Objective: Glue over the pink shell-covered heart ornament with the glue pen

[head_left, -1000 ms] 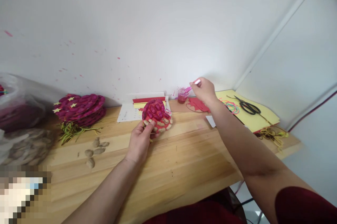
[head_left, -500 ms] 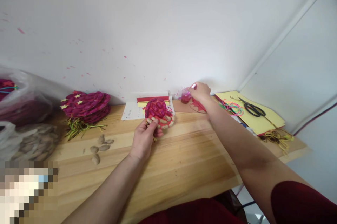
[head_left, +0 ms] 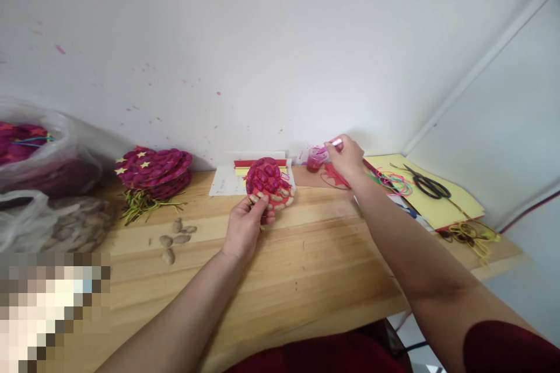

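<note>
My left hand [head_left: 248,225] grips the lower edge of a round red disc [head_left: 268,181] covered with peanut shells, most painted magenta and the bottom row bare. It holds the disc tilted just above the wooden table [head_left: 280,262]. My right hand [head_left: 347,158] reaches to the back of the table and pinches a pink brush [head_left: 329,145], whose tip is at a small jar of pink paint [head_left: 314,160] by the wall.
A stack of painted discs with yellow stars [head_left: 154,166] lies at the back left above green strings [head_left: 140,202]. Loose peanuts [head_left: 175,236] and plastic bags [head_left: 41,186] sit at the left. Yellow paper [head_left: 433,198], scissors [head_left: 426,183] and coloured rubber bands [head_left: 396,181] lie at the right.
My right hand dipped down to the paint jar with the brush and now sits slightly higher at it. The left hand kept holding the disc; the view shifted a little.
</note>
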`<state>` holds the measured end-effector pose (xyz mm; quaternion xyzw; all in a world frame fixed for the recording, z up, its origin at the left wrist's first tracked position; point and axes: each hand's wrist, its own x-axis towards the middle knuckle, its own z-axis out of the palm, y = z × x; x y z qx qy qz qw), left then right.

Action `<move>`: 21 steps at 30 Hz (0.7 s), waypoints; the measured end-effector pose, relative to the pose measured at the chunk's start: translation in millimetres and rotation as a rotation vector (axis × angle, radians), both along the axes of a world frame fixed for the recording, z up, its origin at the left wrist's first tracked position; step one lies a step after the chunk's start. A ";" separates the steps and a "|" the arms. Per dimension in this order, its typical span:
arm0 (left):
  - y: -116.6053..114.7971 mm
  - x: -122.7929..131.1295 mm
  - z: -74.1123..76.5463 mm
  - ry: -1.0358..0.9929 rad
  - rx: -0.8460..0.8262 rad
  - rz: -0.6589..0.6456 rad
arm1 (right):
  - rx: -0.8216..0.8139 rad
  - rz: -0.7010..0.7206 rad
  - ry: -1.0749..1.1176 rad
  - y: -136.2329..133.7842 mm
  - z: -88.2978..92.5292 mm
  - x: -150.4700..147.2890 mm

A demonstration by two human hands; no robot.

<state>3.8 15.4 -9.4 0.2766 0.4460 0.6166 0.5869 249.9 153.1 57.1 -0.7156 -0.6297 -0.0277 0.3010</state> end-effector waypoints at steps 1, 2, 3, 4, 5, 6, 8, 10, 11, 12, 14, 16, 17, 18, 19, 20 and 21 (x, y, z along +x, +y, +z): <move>0.4 -0.2 -0.7 0.008 0.007 0.004 | 0.025 0.004 0.030 -1.4 -1.0 2.2; 0.8 -0.4 -1.3 0.016 0.016 0.011 | 0.059 0.004 0.073 -3.0 -1.5 4.5; 1.2 -0.5 -1.7 0.023 0.025 0.020 | 0.106 0.000 0.130 -5.4 -1.5 6.5; 1.5 -0.6 -1.8 0.026 0.034 0.024 | 0.163 -0.003 0.200 -9.0 -0.8 7.9; 1.7 -0.5 -1.8 0.026 0.043 0.025 | 0.227 0.000 0.282 -14.3 0.4 8.0; 1.8 -0.4 -1.5 0.022 0.052 0.022 | 0.284 0.018 0.371 -21.9 1.9 6.5; 1.8 0.0 -1.0 0.007 0.071 0.012 | 0.341 0.126 0.545 -43.7 4.3 -2.5; 1.7 0.2 -1.0 0.009 0.097 0.015 | 0.325 0.287 0.640 -71.8 3.5 -18.5; 1.5 0.1 -1.3 0.025 0.112 0.022 | 0.302 0.366 0.655 -86.3 1.3 -27.6; 1.3 0.0 -1.7 0.051 0.127 0.026 | 0.297 0.415 0.648 -99.8 -2.0 -36.5; 0.4 -0.4 -2.8 0.120 0.162 0.028 | 0.354 0.483 0.567 -121.0 -11.1 -50.7; -1.2 -0.7 -3.5 0.180 0.198 0.016 | 0.430 0.534 0.460 -132.5 -20.8 -58.0; -2.2 -0.7 -3.8 0.203 0.213 0.006 | 0.453 0.558 0.423 -135.0 -25.0 -59.1; -3.2 -0.7 -4.0 0.224 0.224 -0.002 | 0.466 0.577 0.402 -136.0 -28.2 -59.0; -4.3 -0.6 -4.2 0.244 0.230 -0.011 | 0.468 0.594 0.393 -136.1 -30.5 -58.2; -5.4 -0.5 -4.3 0.267 0.234 -0.018 | 0.468 0.604 0.393 -135.7 -31.7 -57.0; -6.4 -0.3 -4.4 0.291 0.238 -0.020 | 0.468 0.609 0.392 -135.2 -32.1 -55.8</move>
